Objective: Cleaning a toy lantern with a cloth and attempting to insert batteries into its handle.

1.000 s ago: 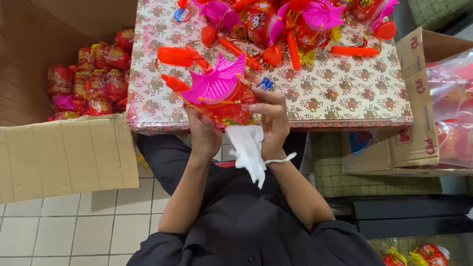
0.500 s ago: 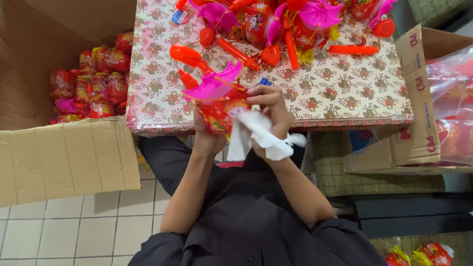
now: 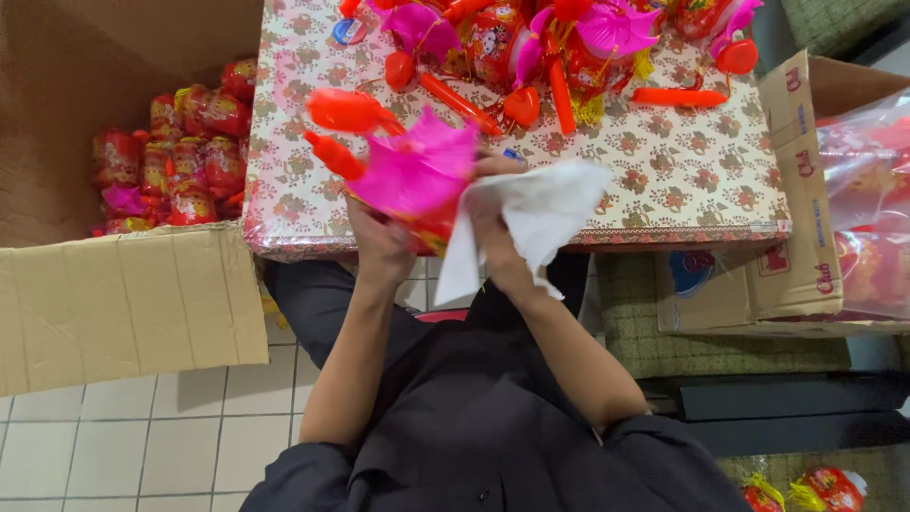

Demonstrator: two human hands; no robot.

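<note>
A big open cardboard box point(image 3: 123, 303) stands at the person's left, with red lanterns point(image 3: 180, 156) stacked inside. Beside it sits a table under a floral cloth point(image 3: 682, 190) (its far half strewn with more pink and red lantern parts point(image 3: 569, 47)). At the table's near edge, the left hand point(image 3: 379, 248) clasps from below a toy lantern with a magenta fan-shaped top point(image 3: 412, 175) and orange handle pieces. The right hand point(image 3: 493, 223) has its fingers closed on a white cloth point(image 3: 531, 223), pressed against the lantern's side; how tightly it grips is probably hidden by the folds.
</note>
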